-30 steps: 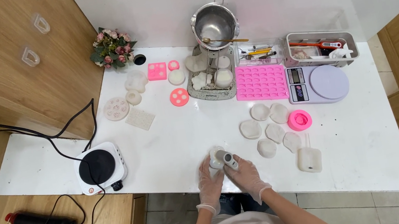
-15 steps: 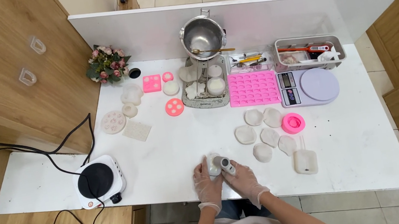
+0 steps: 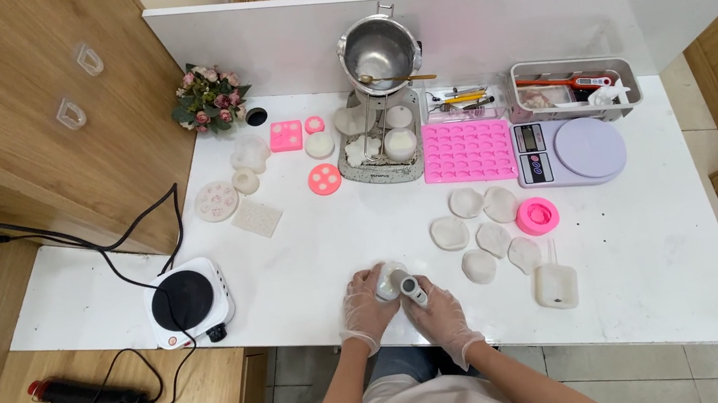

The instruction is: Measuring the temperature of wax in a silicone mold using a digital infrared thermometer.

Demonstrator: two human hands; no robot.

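At the near edge of the white bench (image 3: 312, 269), directly in front of the person, both gloved hands meet around one small thing. The left hand (image 3: 364, 305) is curled around a small pale round piece (image 3: 387, 281), probably a mould or a cast shape, though it is too small in the head view to say which. The piece sits just to the inner side of the left palm, touching the fingers and resting on or just above the bench top.

The right hand (image 3: 438, 309) lies immediately beside it, closed around a small grey handheld tool (image 3: 413, 290). The tool's long axis runs from the right palm up and toward the left, so that its far end points at the pale piece and seems to touch or nearly touch it. The two hands are just beside each other, the pale piece between them and nearer the left.

To the right of the hands, apart from them, lies a cluster of pale round discs (image 3: 475, 232), with a pink round mould (image 3: 537, 216) and a translucent squarish block (image 3: 556, 285) beyond. The right hand is the nearer one to these. A black hotplate (image 3: 184, 301) stands well to the left.
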